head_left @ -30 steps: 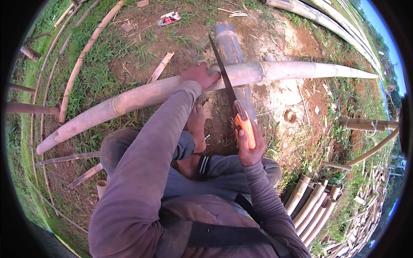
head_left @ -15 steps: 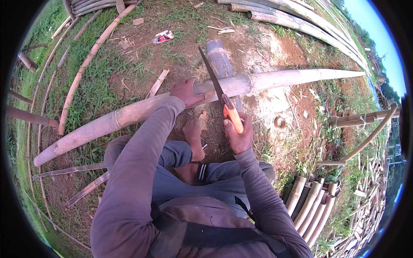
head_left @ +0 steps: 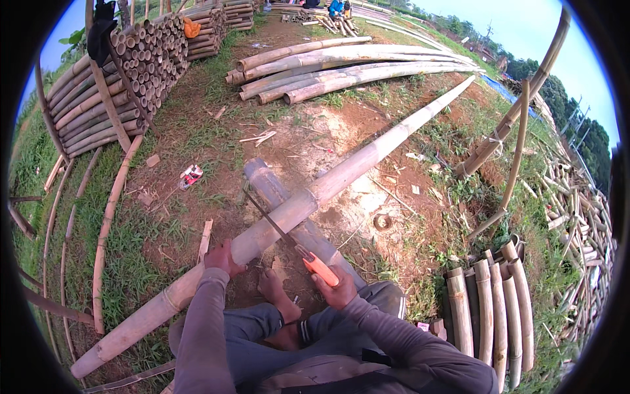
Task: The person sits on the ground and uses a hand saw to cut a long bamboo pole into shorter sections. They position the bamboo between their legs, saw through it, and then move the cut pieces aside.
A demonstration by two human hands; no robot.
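Observation:
A long pale bamboo pole [head_left: 367, 157] runs slantwise from the near left to the far right. It rests across a thick, greyish length of bamboo [head_left: 266, 182] on the ground. My left hand [head_left: 224, 258] grips the pole left of the saw, its fingers bent over the side. In my right hand [head_left: 336, 287] is the orange handle of a handsaw [head_left: 320, 268], fingers wrapped round it. The dark blade crosses the pole's top a little short of a joint ring, its tip pointing to the far left. Whether the teeth have cut in cannot be made out.
Long bamboo poles [head_left: 354, 73] lie at the back. A stack of cut bamboo [head_left: 147, 62] stands at the far left. Short bamboo lengths [head_left: 499, 308] are bunched at my right, near a leaning post [head_left: 512, 121]. My bare foot [head_left: 279, 295] is close to the pole.
The view has tilted up and turned, bringing in the stacks behind. The saw's blade has come down across the pole. My left hand is slightly farther from the blade.

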